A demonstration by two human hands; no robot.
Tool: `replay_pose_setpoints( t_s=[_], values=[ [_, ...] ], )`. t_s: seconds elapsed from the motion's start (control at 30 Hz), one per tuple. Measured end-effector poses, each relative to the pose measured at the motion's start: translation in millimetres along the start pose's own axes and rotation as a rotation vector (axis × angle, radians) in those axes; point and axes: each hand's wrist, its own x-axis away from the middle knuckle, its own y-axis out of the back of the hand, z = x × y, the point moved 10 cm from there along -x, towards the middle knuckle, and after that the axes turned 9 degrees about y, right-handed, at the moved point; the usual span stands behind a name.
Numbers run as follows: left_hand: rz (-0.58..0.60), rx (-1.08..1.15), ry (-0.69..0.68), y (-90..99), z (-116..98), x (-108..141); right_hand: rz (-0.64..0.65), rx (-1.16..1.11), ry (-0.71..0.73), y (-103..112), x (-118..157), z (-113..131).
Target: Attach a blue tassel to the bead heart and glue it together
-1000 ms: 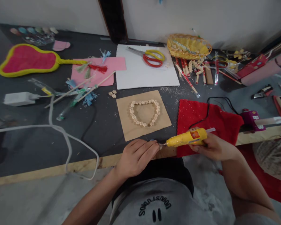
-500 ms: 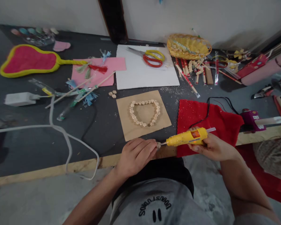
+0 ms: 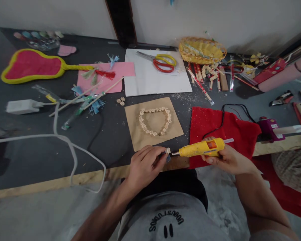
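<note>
The left hand pinches a small pale piece just left of the nozzle of a glue gun, held lengthwise sideways in the right hand, with the flower ring on brown card beyond, nearer the left.

Craft workshop setup; can't tell if it's inside a home. Evidence: dark worktable with raw wood edge, glue gun, scissors, tassels, red cloth, wrapped sticks, basket, crumbs scattered on top. Floor is bare grey, concrete-looking. Working surface, materials and tools all share one bench.
</note>
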Motion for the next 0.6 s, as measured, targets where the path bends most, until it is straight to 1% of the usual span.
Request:
replay_pose_setpoints(
  t_s=[0.1,0.2,0.43,0.53,0.6],
  values=[
    [0.006,-0.015,-0.025,-1.1,-1.9,0.9,-0.023,-0.016,-0.027,1.1,-1.5,-3.3],
    [0.002,-0.026,-0.049,-1.9,-4.1,2.3,-0.024,-0.017,-0.021,-0.4,-4.8,-2.9],
    [-0.018,-0.049,-0.087,-1.4,-7.1,2.0,0.017,-0.021,-0.046,-5.1,-1.3,-5.3],
    [-0.026,-0.083,-0.166,-1.0,-11.5,4.4,0.005,-0.003,-0.014,-0.6,0.8,-2.0],
    [-0.02,-0.114,-0.239,-1.9,-15.6,8.2,-0.005,0.005,-0.021,2.8,0.8,-2.8]
  ],
)
